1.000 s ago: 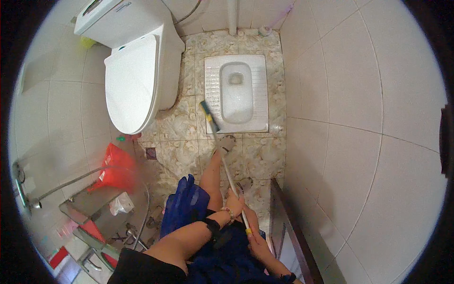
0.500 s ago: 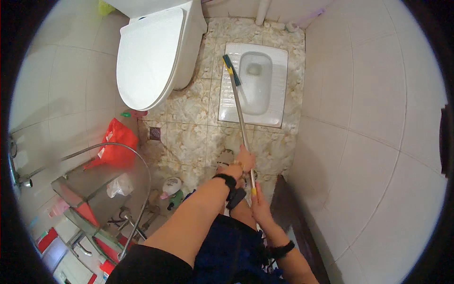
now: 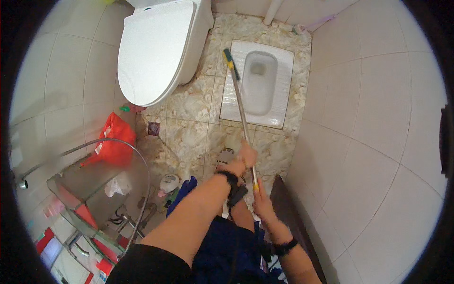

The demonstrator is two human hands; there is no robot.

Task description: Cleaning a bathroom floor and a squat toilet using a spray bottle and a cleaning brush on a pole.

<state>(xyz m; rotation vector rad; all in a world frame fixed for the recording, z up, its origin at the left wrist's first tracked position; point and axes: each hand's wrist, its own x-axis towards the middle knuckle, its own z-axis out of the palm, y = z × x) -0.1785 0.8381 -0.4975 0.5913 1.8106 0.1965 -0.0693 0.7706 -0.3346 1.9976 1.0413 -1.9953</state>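
A long-handled scrub brush (image 3: 240, 104) with a metal pole slants away from me. Its narrow head, green with a yellow joint, lies across the left rim of a white squat toilet (image 3: 282, 85). My left hand (image 3: 247, 157) is closed around the middle of the pole. Lower down, my right hand (image 3: 263, 204) grips the pole's near end, by a yellow band. Black bands circle both my wrists.
At the far left stands a white sit-down toilet (image 3: 153, 54), lid down. A red bag (image 3: 117, 142), a shower hose (image 3: 147, 173) and a glass shelf (image 3: 80, 208) crowd the left side. Patterned tiles (image 3: 187, 135) cover the floor; a tiled wall (image 3: 359, 142) rises at right.
The brush head has shifted a little left and away from me, from just inside the squat toilet's left side onto its rim. Both hands keep their hold, and the whole view has shifted slightly.
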